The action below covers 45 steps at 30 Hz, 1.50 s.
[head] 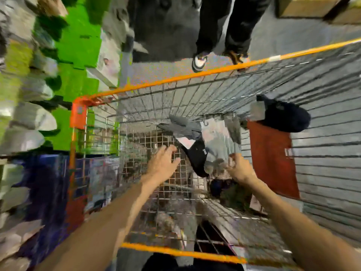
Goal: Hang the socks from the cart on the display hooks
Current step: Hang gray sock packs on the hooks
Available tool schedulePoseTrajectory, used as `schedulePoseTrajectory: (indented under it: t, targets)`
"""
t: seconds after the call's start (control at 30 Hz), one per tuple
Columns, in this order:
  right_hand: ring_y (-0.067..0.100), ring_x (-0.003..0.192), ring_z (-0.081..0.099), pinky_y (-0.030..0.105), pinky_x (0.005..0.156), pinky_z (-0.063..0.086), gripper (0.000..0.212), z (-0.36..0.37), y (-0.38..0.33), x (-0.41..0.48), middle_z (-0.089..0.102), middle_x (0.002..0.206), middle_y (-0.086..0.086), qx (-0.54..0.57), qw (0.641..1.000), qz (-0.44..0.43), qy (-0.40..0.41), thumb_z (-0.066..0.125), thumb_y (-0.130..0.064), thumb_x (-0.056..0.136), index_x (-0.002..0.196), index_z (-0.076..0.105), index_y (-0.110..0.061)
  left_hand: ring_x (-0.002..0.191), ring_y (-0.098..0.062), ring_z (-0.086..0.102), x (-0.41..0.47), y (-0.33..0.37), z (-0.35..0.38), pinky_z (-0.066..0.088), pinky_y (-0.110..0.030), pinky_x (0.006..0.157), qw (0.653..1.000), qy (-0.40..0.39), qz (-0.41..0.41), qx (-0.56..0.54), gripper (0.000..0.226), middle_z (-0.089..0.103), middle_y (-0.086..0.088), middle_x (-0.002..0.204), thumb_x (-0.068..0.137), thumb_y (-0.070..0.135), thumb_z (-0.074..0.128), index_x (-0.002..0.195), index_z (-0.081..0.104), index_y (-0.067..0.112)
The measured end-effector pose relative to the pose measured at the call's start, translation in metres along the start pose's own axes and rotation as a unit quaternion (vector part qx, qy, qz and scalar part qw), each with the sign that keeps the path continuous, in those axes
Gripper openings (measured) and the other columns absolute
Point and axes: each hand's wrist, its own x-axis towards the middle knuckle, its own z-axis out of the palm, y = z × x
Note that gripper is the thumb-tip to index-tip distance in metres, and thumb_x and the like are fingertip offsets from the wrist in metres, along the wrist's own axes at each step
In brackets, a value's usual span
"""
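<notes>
Currently we are reaching into the cart (175, 78): our left hand (163, 163) is hovering, fingers spread, holding nothing; our right hand (239, 168) is blurring, so we cannot tell its grip. Socks (197, 157) are lying at the cart's far end; we are judging their hanging outstanding.

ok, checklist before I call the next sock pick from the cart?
1. Left hand free: ok, fingers spread, holding nothing.
2. Right hand grip: cannot tell, blur hides its fingers at the grey bundle.
3. Black sock within reach: ok, lies between both hands.
4. Display hooks located: cannot tell, left side too blurred.
5. Space past cart rim: not ok, a person's legs stand there.
</notes>
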Motion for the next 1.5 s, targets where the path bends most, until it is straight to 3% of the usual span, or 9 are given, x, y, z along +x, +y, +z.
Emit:
schedulePoseTrajectory:
  t: [0.37,0.57,0.8,0.9,1.03,1.2,1.27,1.37,1.5]
  targets:
    - [0.041,0.133,0.043,0.047,0.110,0.039,0.084,0.003,0.020,0.128,0.045,0.141,0.027,0.120,0.986,0.110,0.034,0.074,-0.047,0.085,0.139,0.036,0.006,0.129,-0.023,0.053,0.135,0.088,0.097,0.042,-0.031,0.106,0.976,-0.075,-0.034,-0.202,0.043,0.058,-0.007,0.140,0.102,0.023,0.054,0.142,0.050,0.010]
    - [0.034,0.095,0.068,0.042,0.085,0.056,0.046,-0.007,0.034,0.151,0.070,0.094,0.013,0.186,0.967,0.168,0.032,0.068,-0.055,0.087,0.082,0.061,-0.009,0.119,-0.033,0.056,0.165,0.096,0.132,0.045,-0.038,0.097,0.950,-0.067,-0.130,-0.277,0.057,0.059,-0.010,0.125,0.103,0.028,0.049,0.154,0.027,0.013]
    - [0.035,0.137,0.045,0.041,0.111,0.039,0.105,-0.001,0.026,0.149,0.046,0.149,0.021,0.191,0.975,0.111,-0.003,0.068,-0.067,0.079,0.153,0.030,-0.003,0.122,-0.029,0.057,0.182,0.096,0.143,0.047,-0.037,0.102,0.932,-0.063,-0.186,-0.305,0.054,0.061,-0.010,0.129,0.097,0.034,0.062,0.142,0.044,0.010]
    - [0.028,0.131,0.047,0.040,0.108,0.042,0.109,0.003,0.024,0.151,0.049,0.142,0.016,0.234,0.964,0.119,-0.041,0.079,-0.064,0.069,0.145,0.033,-0.001,0.125,-0.025,0.052,0.180,0.095,0.140,0.040,-0.028,0.095,0.940,-0.087,-0.176,-0.278,0.054,0.055,-0.006,0.137,0.099,0.033,0.058,0.148,0.042,0.015]
    - [0.003,0.081,0.048,0.002,0.068,0.041,0.042,0.002,0.019,0.146,0.048,0.088,-0.010,0.319,0.938,0.124,-0.050,0.079,-0.034,0.084,0.093,0.041,-0.019,0.112,-0.023,0.054,0.171,0.088,0.135,0.046,-0.035,0.092,0.932,-0.117,-0.167,-0.298,0.057,0.053,-0.004,0.134,0.098,0.040,0.058,0.146,0.035,0.022]
    - [0.023,0.119,0.057,0.041,0.105,0.047,0.131,0.004,0.024,0.137,0.055,0.135,0.007,0.419,0.900,0.108,-0.057,0.083,-0.072,0.054,0.149,0.028,-0.001,0.108,-0.010,0.057,0.142,0.082,0.124,0.047,-0.030,0.091,0.912,-0.099,-0.137,-0.374,0.066,0.059,0.008,0.111,0.079,0.034,0.083,0.125,0.037,0.024]
    - [0.014,0.091,0.059,0.032,0.081,0.051,0.123,0.001,0.020,0.129,0.060,0.112,0.000,0.420,0.898,0.102,-0.082,0.081,-0.075,0.054,0.146,0.037,-0.006,0.101,-0.005,0.060,0.126,0.083,0.114,0.048,-0.025,0.087,0.901,-0.081,-0.140,-0.403,0.070,0.063,0.009,0.106,0.074,0.025,0.088,0.121,0.037,0.019]
    - [0.007,0.087,0.056,0.028,0.086,0.043,0.051,-0.012,0.008,0.107,0.060,0.117,-0.003,0.433,0.890,0.087,-0.115,0.071,-0.048,0.086,0.124,0.048,-0.022,0.093,0.001,0.059,0.102,0.086,0.091,0.046,-0.021,0.080,0.894,-0.055,-0.145,-0.419,0.066,0.064,0.012,0.100,0.075,0.022,0.087,0.117,0.036,0.019]
    - [0.021,0.130,0.045,0.037,0.109,0.033,0.098,-0.034,-0.025,0.067,0.044,0.150,0.008,0.402,0.906,0.052,-0.120,0.066,-0.059,0.082,0.155,0.024,-0.009,0.098,-0.005,0.057,0.065,0.086,0.050,0.041,-0.021,0.069,0.884,-0.035,-0.149,-0.441,0.054,0.061,0.005,0.110,0.084,0.039,0.076,0.119,0.041,0.017]
